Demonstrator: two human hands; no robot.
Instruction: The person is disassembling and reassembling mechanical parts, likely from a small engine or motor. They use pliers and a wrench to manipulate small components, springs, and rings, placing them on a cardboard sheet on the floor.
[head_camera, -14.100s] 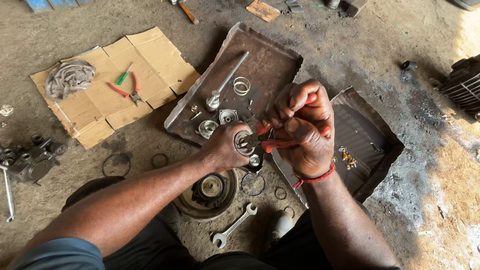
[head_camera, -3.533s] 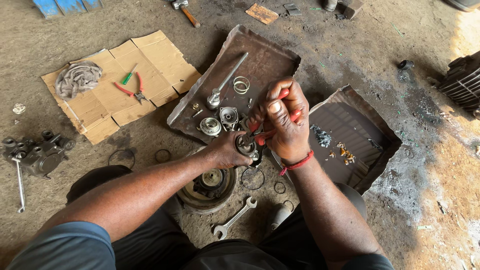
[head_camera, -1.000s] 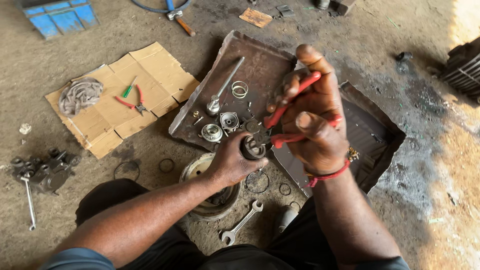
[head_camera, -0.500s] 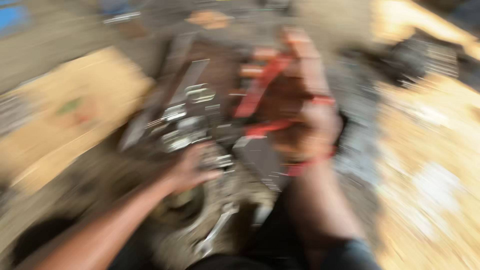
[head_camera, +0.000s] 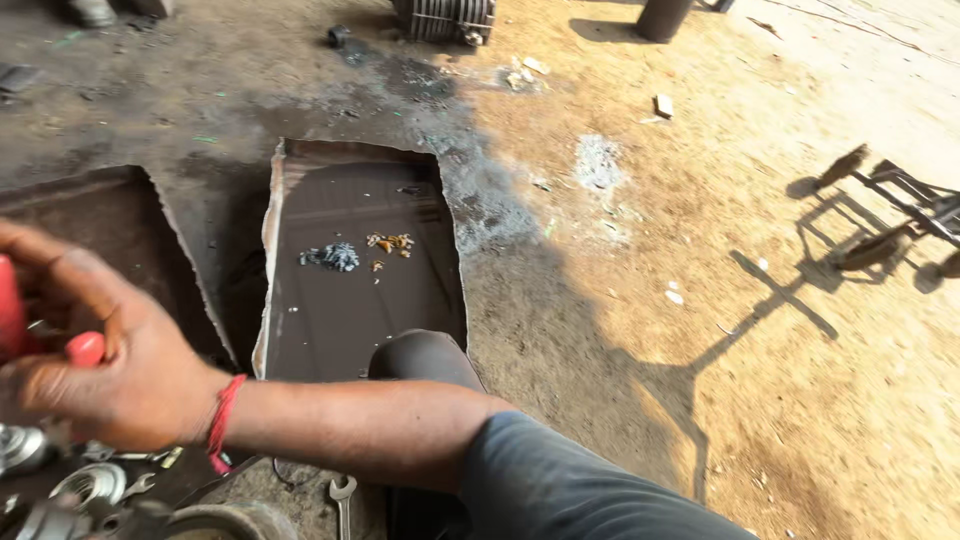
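Red-handled pliers (head_camera: 40, 335) are gripped in the right hand (head_camera: 100, 370).
Small metal bits (head_camera: 345, 255) are seen in a dark tray (head_camera: 400, 310); a spanner (head_camera: 342, 497) lies below.

No packages, labels, signs or screens are showing anywhere here, whether on the dirt floor, in the metal trays or among the loose parts.
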